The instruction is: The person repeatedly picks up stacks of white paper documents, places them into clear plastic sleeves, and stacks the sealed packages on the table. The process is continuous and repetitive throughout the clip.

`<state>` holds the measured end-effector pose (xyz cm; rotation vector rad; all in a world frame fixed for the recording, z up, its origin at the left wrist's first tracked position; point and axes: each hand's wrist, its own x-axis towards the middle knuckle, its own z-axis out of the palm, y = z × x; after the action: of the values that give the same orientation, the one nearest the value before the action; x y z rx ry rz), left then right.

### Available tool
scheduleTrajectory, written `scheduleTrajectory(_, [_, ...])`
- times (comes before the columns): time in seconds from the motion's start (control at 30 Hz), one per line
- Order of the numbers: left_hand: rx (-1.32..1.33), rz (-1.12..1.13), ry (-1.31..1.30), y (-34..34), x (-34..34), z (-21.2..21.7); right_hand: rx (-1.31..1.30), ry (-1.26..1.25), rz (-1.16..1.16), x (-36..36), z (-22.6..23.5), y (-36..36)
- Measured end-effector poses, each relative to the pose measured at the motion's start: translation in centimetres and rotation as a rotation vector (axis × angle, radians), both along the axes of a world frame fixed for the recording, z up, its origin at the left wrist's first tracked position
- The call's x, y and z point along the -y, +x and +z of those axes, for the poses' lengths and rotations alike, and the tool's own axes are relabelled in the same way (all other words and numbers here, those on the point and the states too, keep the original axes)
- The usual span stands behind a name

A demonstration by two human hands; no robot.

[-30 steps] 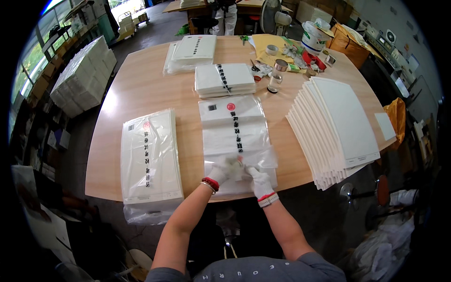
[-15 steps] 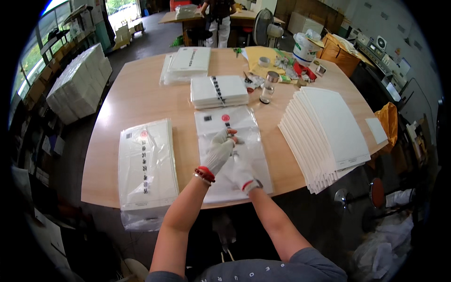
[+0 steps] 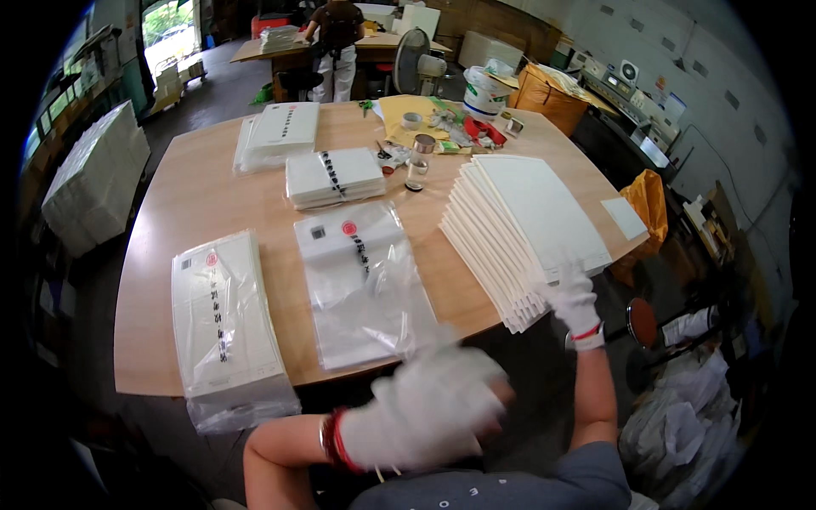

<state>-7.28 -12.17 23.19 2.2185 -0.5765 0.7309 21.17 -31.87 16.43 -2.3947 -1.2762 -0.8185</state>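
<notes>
My right hand, in a white glove, is at the near right corner of a fanned stack of white paper sheets; its fingers are blurred. Close to my body, past the table's front edge, is my gloved left hand, smeared by motion and with a red bracelet at the wrist. Beyond it, clear plastic bags with dark printing and a red mark lie flat on the table. To their left rests a pile of bagged paper sheets, its loose plastic end hanging over the edge.
Farther back on the wooden table are a strapped white stack, another bagged pile, a glass jar and a tape roll. A white bucket stands behind. A person is at the far table.
Both hands have left the plastic bags: my left hand came back toward my body, my right hand went right to the fanned sheets. The view has shifted to the right.
</notes>
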Motion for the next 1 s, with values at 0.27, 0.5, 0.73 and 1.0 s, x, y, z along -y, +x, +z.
scheduleTrajectory(0.27, [0.121,0.144,0.329,-6.9,5.5,7.0,-0.424,-0.223,-0.145,0.1,1.6,2.3])
scheduleTrajectory(0.5, [-0.098,0.179,0.341,-11.6,5.0,7.6,-0.450,-0.152,-0.120,0.0,2.4,2.2])
scheduleTrajectory(0.73, [-0.736,-0.159,-0.538,4.4,2.6,-3.0,-0.094,-0.236,-0.026,2.7,3.8,3.6])
scheduleTrajectory(1.0, [-1.131,-0.086,-1.549,8.9,4.0,-11.1,-0.642,-0.074,0.654,3.4,5.9,-9.3])
